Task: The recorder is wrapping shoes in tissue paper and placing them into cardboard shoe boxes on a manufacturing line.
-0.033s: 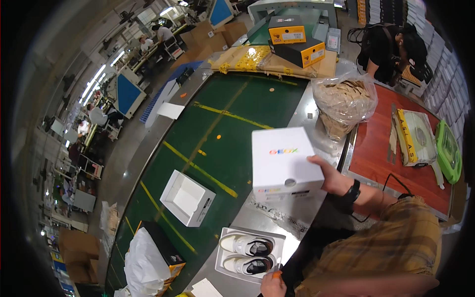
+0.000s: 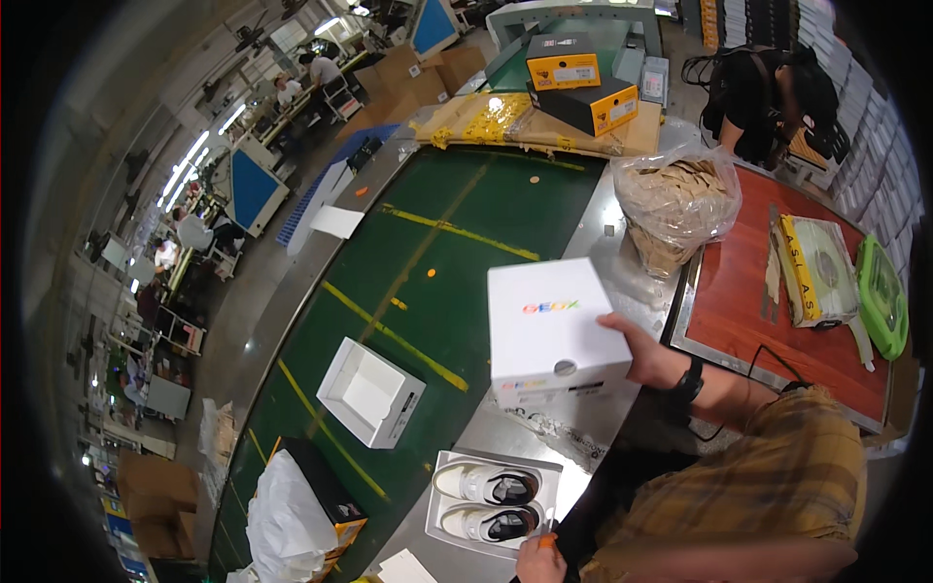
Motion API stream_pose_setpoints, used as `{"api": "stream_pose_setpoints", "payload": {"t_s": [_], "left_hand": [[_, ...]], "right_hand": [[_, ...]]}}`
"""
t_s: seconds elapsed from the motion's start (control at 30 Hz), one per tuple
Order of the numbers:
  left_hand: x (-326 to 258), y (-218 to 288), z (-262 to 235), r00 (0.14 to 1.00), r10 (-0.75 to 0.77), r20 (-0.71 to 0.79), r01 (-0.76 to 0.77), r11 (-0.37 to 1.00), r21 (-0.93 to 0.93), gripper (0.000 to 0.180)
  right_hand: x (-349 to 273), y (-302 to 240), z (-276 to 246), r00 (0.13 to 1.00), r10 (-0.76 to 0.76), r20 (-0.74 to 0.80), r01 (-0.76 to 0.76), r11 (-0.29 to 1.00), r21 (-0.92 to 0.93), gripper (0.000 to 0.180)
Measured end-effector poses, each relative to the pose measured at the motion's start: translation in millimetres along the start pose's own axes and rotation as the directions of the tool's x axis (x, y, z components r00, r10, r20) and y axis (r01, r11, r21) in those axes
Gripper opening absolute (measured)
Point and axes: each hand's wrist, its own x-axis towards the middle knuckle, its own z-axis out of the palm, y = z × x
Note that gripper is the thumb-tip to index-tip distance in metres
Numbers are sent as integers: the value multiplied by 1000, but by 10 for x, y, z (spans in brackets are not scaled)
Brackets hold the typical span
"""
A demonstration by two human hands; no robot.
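My right hand [image 2: 637,348], a dark band on its wrist, grips a closed white shoebox [image 2: 554,316] by its right side. The shoebox is held up over the metal edge beside the green belt. Below it lies an open shoebox [image 2: 439,505] holding a pair of white sneakers [image 2: 488,484] with dark linings. My left hand [image 2: 540,560] is closed at the open shoebox's lower right corner, with something orange around a finger. Part of that hand is cut off by the lower edge.
On the green belt [image 2: 428,311] lies an empty white box [image 2: 391,423]. Near the lower left, white paper [image 2: 287,515] covers part of a black-and-orange box [image 2: 319,491]. A bag of brown paper [image 2: 675,199] stands by the red table [image 2: 734,291]. A co-worker [image 2: 758,102] bends at upper right.
The closed white shoebox and my right hand have shifted slightly left and down. My left hand stays at the open shoebox's corner.
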Motion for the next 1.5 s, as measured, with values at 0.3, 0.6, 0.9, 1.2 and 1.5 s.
{"api": "stream_pose_setpoints", "payload": {"t_s": [0.3,0.6,0.9,1.2,1.5], "left_hand": [[246,-948,567,996,-24,-90,43,977,208,38],[258,-791,503,962,-197,-191,192,980,-44,38],[-206,-617,774,894,-217,-392,306,934,182,34],[-139,66,159,967,43,-250,-28,997,66,29],[-223,91,-47,920,60,-388,-90,994,-59,29]], "right_hand": [[524,-95,496,966,83,244,-96,994,46,67],[2307,-2408,1234,788,-499,-361,436,866,-245,112],[1303,201,1125,697,551,460,245,420,-874,94],[19,1305,492,739,553,383,177,390,-904,68],[-137,1448,360,749,239,618,631,27,-775,61]]}}
